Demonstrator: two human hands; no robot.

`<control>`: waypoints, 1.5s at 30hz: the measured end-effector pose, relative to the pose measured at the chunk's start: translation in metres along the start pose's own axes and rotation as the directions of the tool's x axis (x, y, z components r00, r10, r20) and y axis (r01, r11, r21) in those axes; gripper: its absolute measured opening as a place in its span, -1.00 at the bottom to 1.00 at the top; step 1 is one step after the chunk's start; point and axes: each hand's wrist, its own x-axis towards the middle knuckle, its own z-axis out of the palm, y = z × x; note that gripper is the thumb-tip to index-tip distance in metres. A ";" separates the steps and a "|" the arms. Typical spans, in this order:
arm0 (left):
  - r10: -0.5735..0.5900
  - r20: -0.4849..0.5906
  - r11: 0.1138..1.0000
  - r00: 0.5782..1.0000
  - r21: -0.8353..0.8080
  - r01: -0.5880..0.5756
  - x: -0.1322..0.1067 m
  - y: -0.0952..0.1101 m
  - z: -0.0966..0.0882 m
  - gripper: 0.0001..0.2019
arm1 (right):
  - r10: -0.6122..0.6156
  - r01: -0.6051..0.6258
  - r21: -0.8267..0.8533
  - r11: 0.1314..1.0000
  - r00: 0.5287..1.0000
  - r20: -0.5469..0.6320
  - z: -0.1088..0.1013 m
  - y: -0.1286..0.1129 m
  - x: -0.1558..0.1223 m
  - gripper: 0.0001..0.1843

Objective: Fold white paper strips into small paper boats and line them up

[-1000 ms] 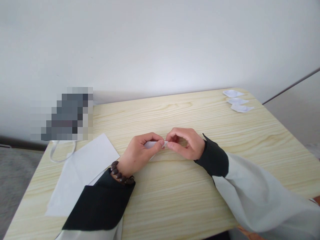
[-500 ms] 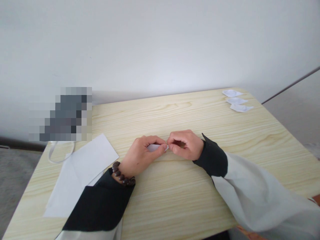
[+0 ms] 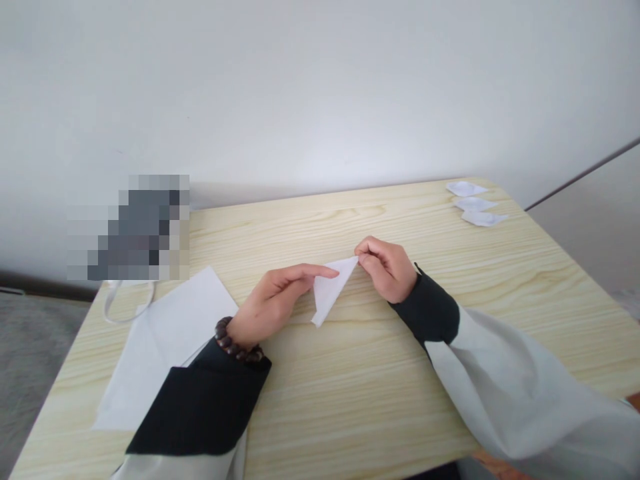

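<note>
A small folded triangle of white paper (image 3: 329,292) is held just above the pale wooden table (image 3: 350,387) near its middle. My right hand (image 3: 389,267) pinches the triangle's upper right tip between thumb and fingers. My left hand (image 3: 274,300), with a brown bead bracelet (image 3: 235,345) at the wrist, stretches its forefinger along the triangle's upper left edge and touches it; its other fingers are curled under.
Flat white sheets (image 3: 160,347) lie at the table's left, with a white loop of cord (image 3: 125,303) beside them. Three small folded paper pieces (image 3: 475,203) sit at the far right corner. A blurred-out object (image 3: 130,227) stands at the left edge. A white wall is behind.
The paper was a small bundle pinched between both hands low on the table. My right hand has risen and moved right, so the paper now shows as a triangle. My left forefinger has straightened.
</note>
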 end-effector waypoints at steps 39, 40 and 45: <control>-0.004 -0.139 0.964 0.990 0.263 0.040 -0.001 0.007 0.018 -0.72 | -0.081 0.098 -0.111 0.989 0.986 0.145 0.003 -0.003 -0.001 -0.80; 0.013 -0.137 0.963 0.990 0.267 0.024 -0.001 0.007 0.017 -0.74 | -0.083 0.099 -0.111 0.989 0.986 0.145 0.003 -0.003 -0.001 -0.79; 0.198 -0.152 0.952 0.968 0.267 -0.152 -0.001 0.001 0.014 -0.85 | -0.068 0.086 -0.114 0.990 0.986 0.154 0.003 -0.004 -0.001 -0.78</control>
